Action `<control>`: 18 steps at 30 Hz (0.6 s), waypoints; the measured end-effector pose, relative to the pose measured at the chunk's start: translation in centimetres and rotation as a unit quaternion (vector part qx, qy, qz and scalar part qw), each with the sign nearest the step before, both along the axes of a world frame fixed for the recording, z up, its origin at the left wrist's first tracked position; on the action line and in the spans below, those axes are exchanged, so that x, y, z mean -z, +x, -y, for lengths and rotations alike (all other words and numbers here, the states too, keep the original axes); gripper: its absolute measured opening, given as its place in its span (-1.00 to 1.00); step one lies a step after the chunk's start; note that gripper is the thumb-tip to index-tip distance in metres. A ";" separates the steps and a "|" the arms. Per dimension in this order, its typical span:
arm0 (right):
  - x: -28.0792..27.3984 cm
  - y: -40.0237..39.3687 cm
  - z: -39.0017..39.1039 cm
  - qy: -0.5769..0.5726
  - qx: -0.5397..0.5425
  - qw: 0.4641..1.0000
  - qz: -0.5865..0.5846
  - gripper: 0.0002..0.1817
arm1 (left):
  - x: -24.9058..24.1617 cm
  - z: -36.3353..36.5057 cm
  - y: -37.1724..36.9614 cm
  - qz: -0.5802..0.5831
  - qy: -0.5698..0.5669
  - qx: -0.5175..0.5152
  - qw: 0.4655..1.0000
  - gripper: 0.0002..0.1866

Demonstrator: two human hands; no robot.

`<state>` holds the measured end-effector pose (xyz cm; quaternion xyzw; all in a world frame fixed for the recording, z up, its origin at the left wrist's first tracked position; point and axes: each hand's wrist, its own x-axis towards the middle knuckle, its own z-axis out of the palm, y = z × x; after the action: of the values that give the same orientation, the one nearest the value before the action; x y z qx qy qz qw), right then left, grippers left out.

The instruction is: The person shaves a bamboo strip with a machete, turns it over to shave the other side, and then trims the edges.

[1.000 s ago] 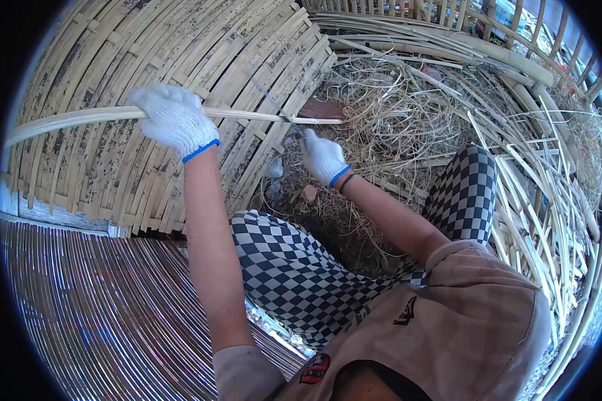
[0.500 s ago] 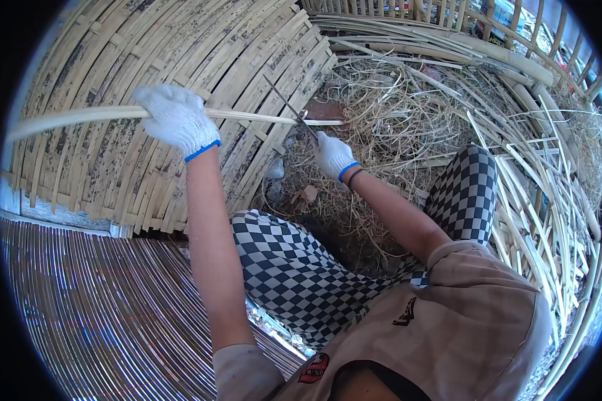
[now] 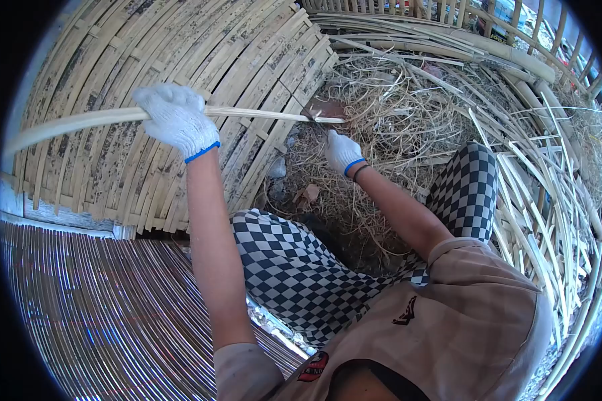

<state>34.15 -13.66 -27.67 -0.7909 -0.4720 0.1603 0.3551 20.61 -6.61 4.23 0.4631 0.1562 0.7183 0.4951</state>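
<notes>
My left hand (image 3: 174,122), in a white knit glove with a blue cuff, is closed around a long pale bamboo strip (image 3: 257,114). The strip runs almost level from the far left to just past a knife (image 3: 312,115). That knife has a long, thin, dark blade, smeared by motion, which crosses the strip near its right end. Its handle is inside my right hand (image 3: 343,152), also gloved in white and closed. Thin curled shavings (image 3: 326,107) show where blade and strip meet.
A woven bamboo panel (image 3: 147,60) lies beneath the strip at the left. Tangled shavings (image 3: 408,113) cover the ground ahead. Split bamboo strips (image 3: 535,220) are piled at the right, with a slatted fence (image 3: 448,12) behind. A ridged mat (image 3: 100,301) spreads at lower left.
My right hand has moved a little to the right and down along the strip with the knife. Shavings now curl at the blade. My left hand has hardly moved.
</notes>
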 end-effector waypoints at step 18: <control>7.1 3.6 -0.4 -0.213 -0.115 0.967 0.078 -0.69 | -0.4 -0.7 0.4 -0.037 0.078 0.080 0.993 -0.54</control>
<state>37.72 -13.21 -34.79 -0.7983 -0.5414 0.2349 0.1202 20.98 -5.87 4.60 0.5374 0.0802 0.6690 0.5072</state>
